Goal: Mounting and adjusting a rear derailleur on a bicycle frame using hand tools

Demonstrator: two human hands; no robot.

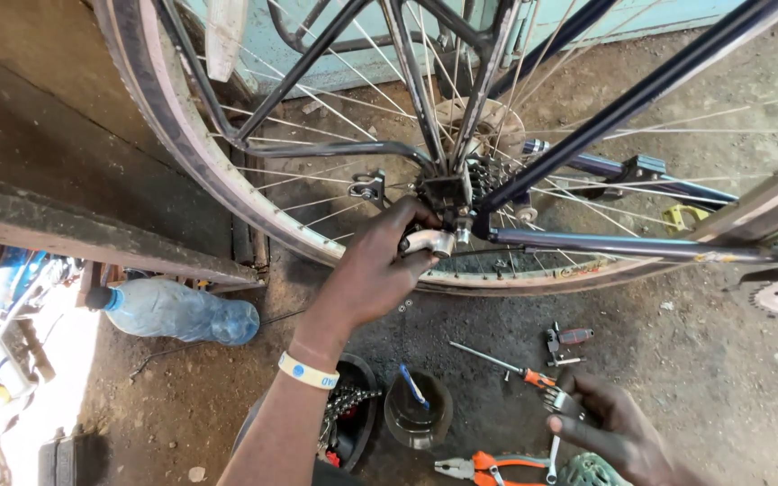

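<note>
Left hand (380,270) grips the rear axle nut (434,241) at the wheel hub, twelve o'clock. Right hand (610,427), five o'clock, pinches a small metal tool (562,402) beside the screwdriver (506,364) on the floor.

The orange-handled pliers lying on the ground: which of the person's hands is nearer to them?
Right. The right hand hovers just beside the orange-handled pliers, holding a small metal tool. The left hand is up at the bicycle wheel's hub, far from them.
</note>
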